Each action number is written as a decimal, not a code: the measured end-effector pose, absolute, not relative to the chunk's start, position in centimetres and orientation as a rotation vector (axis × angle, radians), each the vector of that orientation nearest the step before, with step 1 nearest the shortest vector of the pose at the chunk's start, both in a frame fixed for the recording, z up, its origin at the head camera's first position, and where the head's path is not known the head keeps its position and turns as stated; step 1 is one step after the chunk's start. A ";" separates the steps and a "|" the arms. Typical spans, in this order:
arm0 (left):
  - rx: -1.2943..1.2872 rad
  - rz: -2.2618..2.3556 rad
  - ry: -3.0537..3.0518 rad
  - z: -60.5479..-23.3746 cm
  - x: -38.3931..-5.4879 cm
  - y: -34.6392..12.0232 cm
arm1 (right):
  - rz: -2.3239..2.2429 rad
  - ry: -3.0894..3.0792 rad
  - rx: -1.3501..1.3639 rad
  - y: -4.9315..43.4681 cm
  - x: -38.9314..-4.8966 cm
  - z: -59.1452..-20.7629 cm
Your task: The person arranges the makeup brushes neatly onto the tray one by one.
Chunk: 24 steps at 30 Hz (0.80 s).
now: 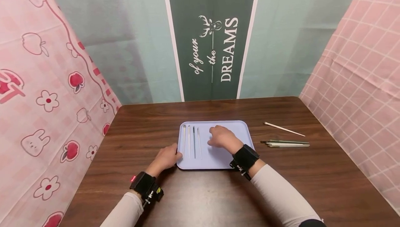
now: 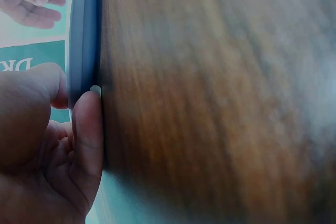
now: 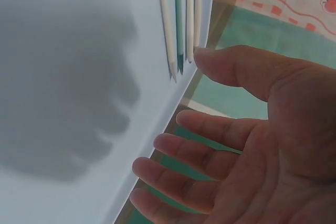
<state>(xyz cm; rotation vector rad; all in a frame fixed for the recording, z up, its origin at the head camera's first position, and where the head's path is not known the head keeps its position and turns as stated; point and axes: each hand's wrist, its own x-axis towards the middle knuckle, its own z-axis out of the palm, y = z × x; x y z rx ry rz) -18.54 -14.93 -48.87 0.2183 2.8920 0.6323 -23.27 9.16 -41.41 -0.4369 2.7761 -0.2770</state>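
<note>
A pale lavender tray point(image 1: 218, 161) lies on the wooden table. Several slim paintbrushes point(image 1: 194, 143) stand in a row on its left half, side by side with their bristle ends toward the far edge. My left hand point(image 1: 167, 156) grips the tray's near-left edge, thumb and a finger on either side of the rim point(image 2: 83, 35) in the left wrist view. Over the tray's middle hovers my right hand point(image 1: 222, 138), holding nothing. In the right wrist view its fingers point(image 3: 199, 156) are spread and loosely bent, and its thumb overlaps the tips of the laid brushes point(image 3: 178, 35).
Right of the tray, a small bundle of brushes point(image 1: 287, 144) rests on the table point(image 1: 212, 199). One pale brush point(image 1: 284, 129) lies slanted apart from them, farther back. Patterned cloths point(image 1: 368, 91) hang around the table's left, back and right sides.
</note>
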 end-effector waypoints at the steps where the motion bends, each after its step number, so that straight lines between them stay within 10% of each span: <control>1: 0.212 0.632 2.889 -48.9 -18.5 -14.9 | -0.275 2.775 -0.434 9.4 -23.2 -41.4; 24: 0.208 0.637 2.881 -49.1 -18.6 -15.1 | -0.345 2.840 -0.391 17.3 -21.7 -41.5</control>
